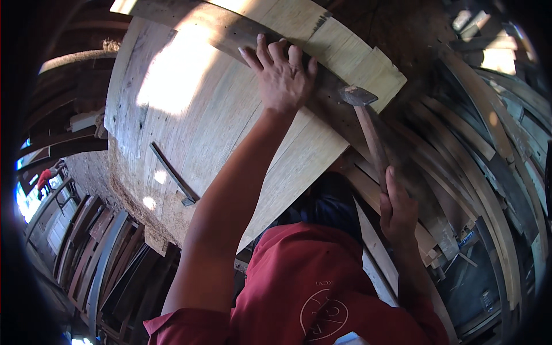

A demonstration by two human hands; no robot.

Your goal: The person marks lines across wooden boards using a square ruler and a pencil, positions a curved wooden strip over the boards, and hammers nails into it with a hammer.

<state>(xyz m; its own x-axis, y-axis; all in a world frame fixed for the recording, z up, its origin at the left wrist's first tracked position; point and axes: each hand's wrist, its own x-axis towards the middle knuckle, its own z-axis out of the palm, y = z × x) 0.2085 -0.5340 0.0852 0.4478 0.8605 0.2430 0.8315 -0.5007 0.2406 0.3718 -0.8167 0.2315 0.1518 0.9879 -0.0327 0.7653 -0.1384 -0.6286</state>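
My left hand (286,75) lies with fingers spread on a long dark wooden plank (221,31). That plank runs at a slant across a broad panel of pale boards (224,123). In my right hand (399,210) is a hammer, my fingers wrapped low around its wooden handle (372,141). The metal hammer head (357,96) is over the plank's edge, to the right of my left hand; I cannot tell if it touches. A narrow dark metal bar (172,173), perhaps a pry bar, rests on the pale boards left of my left forearm.
Wood shavings (135,195) gather along the panel's left edge. Stacked long planks (477,190) crowd the right side, and more boards (98,253) lean at the lower left. Far left, a person in red (46,177) bends over. Bright sunlight patches cover part of the panel.
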